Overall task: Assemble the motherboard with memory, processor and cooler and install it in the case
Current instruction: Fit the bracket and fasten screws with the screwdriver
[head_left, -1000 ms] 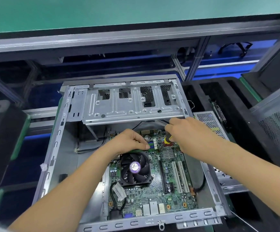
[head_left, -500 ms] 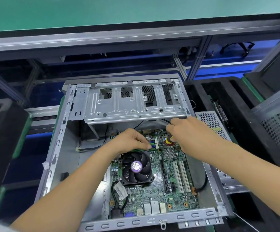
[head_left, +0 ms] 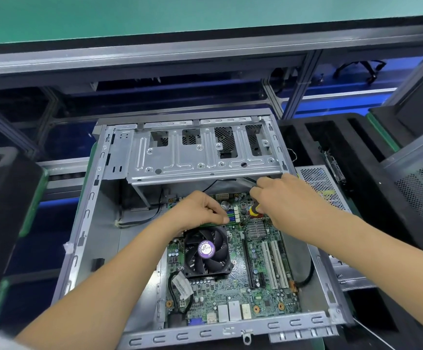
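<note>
- One open metal case (head_left: pixel 86 218) fills the middle of the frame, bare grey sheet steel with stamped slots along the rims.
- One green motherboard (head_left: pixel 258 294) lies flat on the case floor, lower centre, crowded with small parts; two long white slots (head_left: pixel 274 263) plus a black one run side by side on its right half.
- One cooler (head_left: pixel 206 251) sits on the board left of centre: square black frame, round fan with curved blades, purple sticker on the hub.
- One drive cage (head_left: pixel 200 157), a ribbed shiny plate with four cut-out windows, spans the upper part of the case.
- Left hand (head_left: pixel 197 210): grip curled, fingertips pressing down at the memory slots just above the cooler. Can't tell what's under them, if anything.
- Right hand (head_left: pixel 283 198): grip pinched around one screwdriver (head_left: pixel 253 210) with a yellow and black handle, tip down on the board's upper right area.
- Two bare forearms come in from the bottom corners.
- Black foam trays sit on both sides of the case.
</note>
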